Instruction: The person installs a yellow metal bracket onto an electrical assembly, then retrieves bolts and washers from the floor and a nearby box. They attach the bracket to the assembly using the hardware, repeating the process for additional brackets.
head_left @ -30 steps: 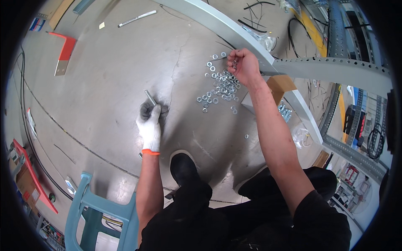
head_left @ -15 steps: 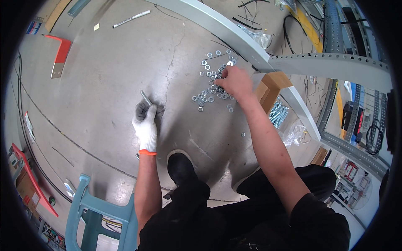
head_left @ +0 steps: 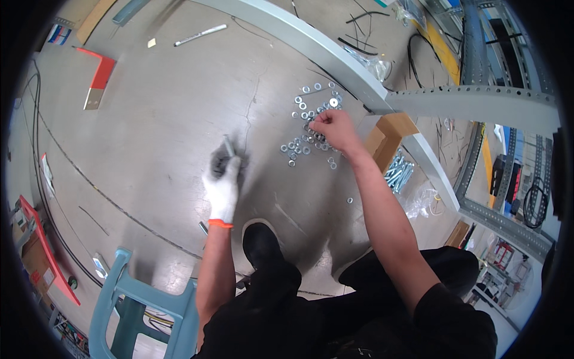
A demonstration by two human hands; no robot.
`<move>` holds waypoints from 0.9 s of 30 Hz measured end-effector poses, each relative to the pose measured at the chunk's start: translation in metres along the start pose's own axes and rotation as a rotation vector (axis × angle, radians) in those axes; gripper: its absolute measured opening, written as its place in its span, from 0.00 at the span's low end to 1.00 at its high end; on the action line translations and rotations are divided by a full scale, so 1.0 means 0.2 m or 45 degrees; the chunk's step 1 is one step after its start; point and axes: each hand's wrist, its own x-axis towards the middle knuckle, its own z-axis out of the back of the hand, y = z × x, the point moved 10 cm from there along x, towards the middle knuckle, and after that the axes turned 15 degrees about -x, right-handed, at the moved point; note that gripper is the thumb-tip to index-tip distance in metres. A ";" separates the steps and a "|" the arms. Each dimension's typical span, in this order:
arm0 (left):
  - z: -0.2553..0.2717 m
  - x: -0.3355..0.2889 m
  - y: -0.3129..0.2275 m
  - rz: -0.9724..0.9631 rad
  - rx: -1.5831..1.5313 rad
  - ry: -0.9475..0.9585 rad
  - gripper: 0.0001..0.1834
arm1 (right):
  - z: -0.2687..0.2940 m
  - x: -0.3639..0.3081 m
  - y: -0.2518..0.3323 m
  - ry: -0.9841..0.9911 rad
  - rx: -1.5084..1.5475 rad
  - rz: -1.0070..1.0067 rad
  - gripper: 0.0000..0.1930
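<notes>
My left hand (head_left: 223, 182), in a white glove with grey fingers and an orange cuff, is closed around a silver bolt (head_left: 229, 145). The bolt's shank points up and away from the fist, slightly blurred. Over on the right, my bare right hand (head_left: 336, 128) reaches into a loose spread of metal nuts and washers (head_left: 306, 149) on the floor. Its thumb and forefinger are pinched together at the spread's middle; whatever is between them is too small to tell. A brighter washer (head_left: 333, 102) lies just beyond the knuckles.
A grey metal beam (head_left: 311, 45) curves behind the nuts and meets a perforated frame (head_left: 478, 99). Right of my hand, a cardboard box (head_left: 391, 134) lies with silver bolts (head_left: 399, 173) spilling out. A blue-green step stool (head_left: 122, 281) stands lower left; a marker (head_left: 200, 35) lies farther off.
The whole view has shifted slightly. My left hand has moved a little to the right with the bolt. My right hand stays pinched over the nuts, its fingertips slightly farther left among them.
</notes>
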 end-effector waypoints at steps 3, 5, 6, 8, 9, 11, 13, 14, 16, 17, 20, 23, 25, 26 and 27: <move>-0.16 -0.09 -0.04 0.001 0.166 0.148 0.12 | -0.04 -0.16 0.13 0.352 0.784 0.017 0.08; -0.31 -0.15 -0.08 0.000 0.242 0.241 0.13 | -0.03 -0.30 0.26 0.525 1.120 0.027 0.07; -0.38 -0.17 -0.14 -0.103 0.326 0.283 0.13 | -0.01 -0.36 0.32 0.555 1.209 0.043 0.07; -0.53 -0.24 -0.29 -0.260 0.510 0.384 0.13 | 0.08 -0.47 0.43 0.586 1.301 0.103 0.07; -0.61 -0.28 -0.39 -0.374 0.591 0.428 0.13 | 0.14 -0.52 0.49 0.583 1.304 0.148 0.07; -0.74 -0.36 -0.61 -0.527 0.666 0.469 0.12 | 0.28 -0.61 0.63 0.602 1.310 0.271 0.07; -0.84 -0.46 -0.82 -0.520 0.681 0.484 0.12 | 0.43 -0.74 0.73 0.579 1.247 0.267 0.07; -0.86 -0.55 -0.98 -0.510 0.697 0.471 0.13 | 0.50 -0.84 0.81 0.590 1.215 0.263 0.07; -0.92 -0.73 -1.26 -0.557 0.797 0.474 0.15 | 0.67 -1.06 0.95 0.613 1.176 0.275 0.06; -0.94 -0.84 -1.41 -0.586 0.925 0.487 0.15 | 0.74 -1.19 1.05 0.653 1.129 0.329 0.07; -1.08 -1.17 -1.86 -0.664 0.950 0.645 0.19 | 1.06 -1.61 1.25 0.541 1.226 0.159 0.06; -1.32 -1.42 -2.24 -0.667 0.742 0.733 0.18 | 1.45 -1.97 1.40 0.471 1.356 0.123 0.03; -1.37 -1.62 -2.44 -0.543 0.786 0.667 0.18 | 1.63 -2.23 1.53 0.538 1.460 0.130 0.01; -1.44 -1.74 -2.58 -0.495 0.824 0.645 0.17 | 1.74 -2.35 1.55 0.516 1.444 0.134 0.01; -1.48 -1.84 -2.65 -0.493 0.792 0.644 0.16 | 1.83 -2.45 1.57 0.508 1.435 0.134 0.02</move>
